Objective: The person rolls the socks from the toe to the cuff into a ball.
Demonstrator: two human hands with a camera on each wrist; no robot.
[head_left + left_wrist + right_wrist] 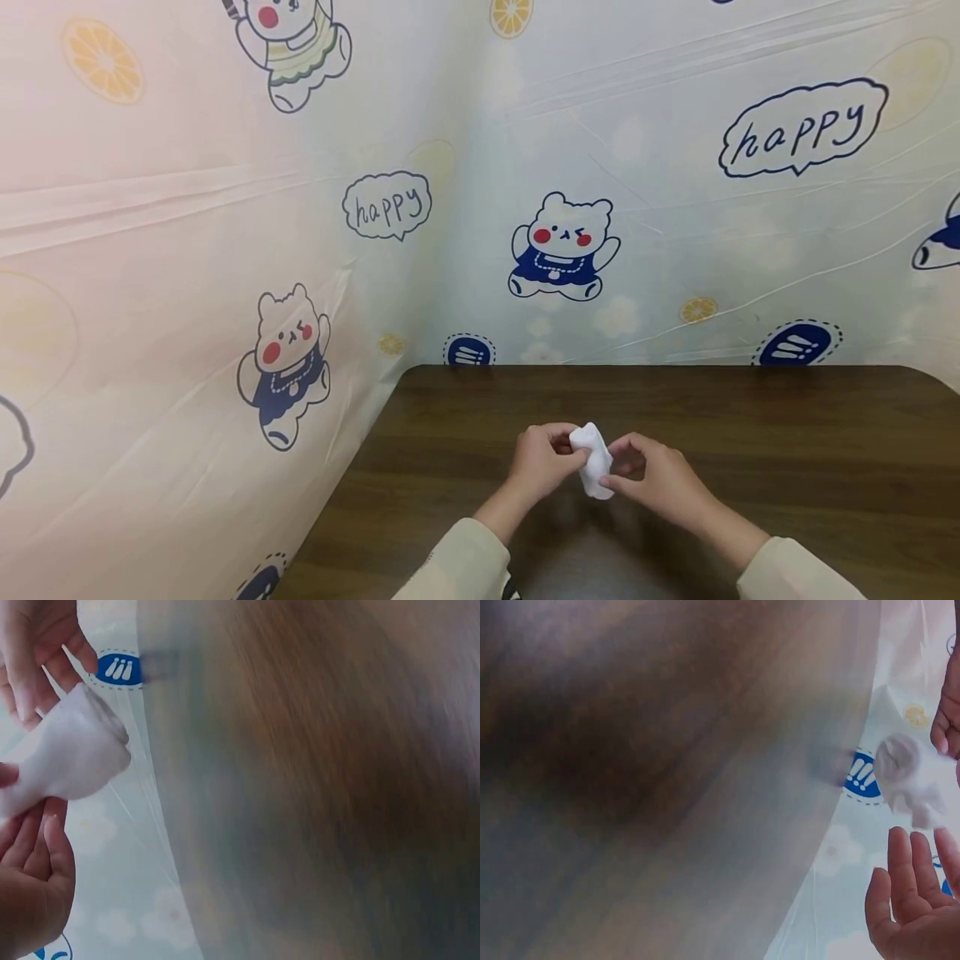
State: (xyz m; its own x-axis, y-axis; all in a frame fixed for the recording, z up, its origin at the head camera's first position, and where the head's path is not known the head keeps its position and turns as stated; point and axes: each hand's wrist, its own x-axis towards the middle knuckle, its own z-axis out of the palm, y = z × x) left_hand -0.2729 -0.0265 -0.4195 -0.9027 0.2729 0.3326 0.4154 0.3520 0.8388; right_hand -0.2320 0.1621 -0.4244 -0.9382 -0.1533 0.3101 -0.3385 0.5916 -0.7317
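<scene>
A rolled white sock (594, 468) is held above the brown table, its lower end hanging down in the head view. My left hand (542, 461) pinches it from the left, thumb across the front and fingers behind. In the left wrist view, that left hand (34, 877) grips one end of the sock (71, 746), and its rounded, folded end sticks out. My right hand (663, 479) is at the sock's right side, thumb tip at its lower edge. The right wrist view shows the right hand's (915, 907) fingers spread and fairly straight, fingertips close by the blurred sock (907, 776).
The dark wood-grain table (825, 467) spreads beneath both hands and has rounded far corners. A pale curtain (660, 217) printed with bears, orange slices and "happy" bubbles hangs behind the table and along its left side.
</scene>
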